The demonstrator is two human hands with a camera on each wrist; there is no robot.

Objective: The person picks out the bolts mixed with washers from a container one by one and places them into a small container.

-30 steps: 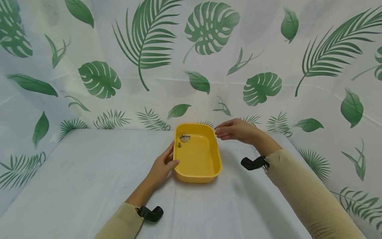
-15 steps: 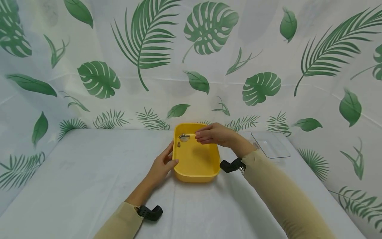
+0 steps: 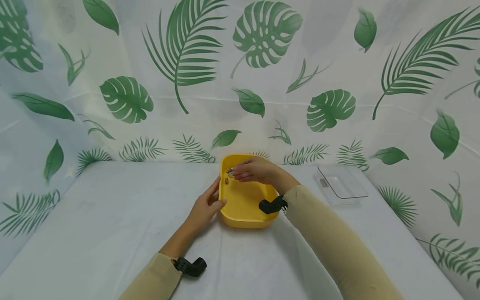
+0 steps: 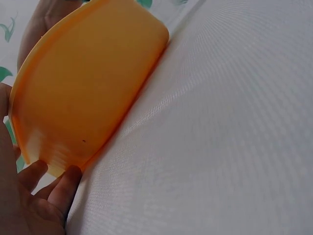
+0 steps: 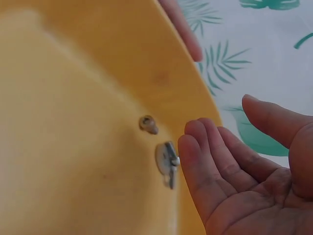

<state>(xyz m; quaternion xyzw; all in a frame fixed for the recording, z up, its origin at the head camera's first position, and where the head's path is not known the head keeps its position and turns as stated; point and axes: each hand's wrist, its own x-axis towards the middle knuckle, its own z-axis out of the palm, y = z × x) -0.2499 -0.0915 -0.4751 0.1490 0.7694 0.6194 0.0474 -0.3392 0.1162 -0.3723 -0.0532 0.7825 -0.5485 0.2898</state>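
Note:
A yellow plastic tray (image 3: 241, 206) with raised walls stands on the white cloth. My left hand (image 3: 204, 204) holds its left side, thumb at the rim and fingers along the outer wall; in the left wrist view, fingertips (image 4: 71, 178) touch that wall. My right hand (image 3: 258, 170) hangs over the tray's far part, fingers extended and nothing in them. Just past its fingertips in the right wrist view lie a small screw (image 5: 148, 124) and a round silver disc (image 5: 162, 159) with slim metal pieces against it. In the head view the hand partly covers these pieces.
To the right on the table stands a clear plastic box (image 3: 346, 196) with a small metal piece (image 3: 323, 182) inside. Behind the table hangs a white cloth (image 3: 202, 125) printed with green leaves. Each wrist wears a black camera (image 3: 192, 266).
My right hand has moved left, from beyond the tray's right rim to over the metal parts, uncovering the clear box behind it. The left hand and tray have stayed put.

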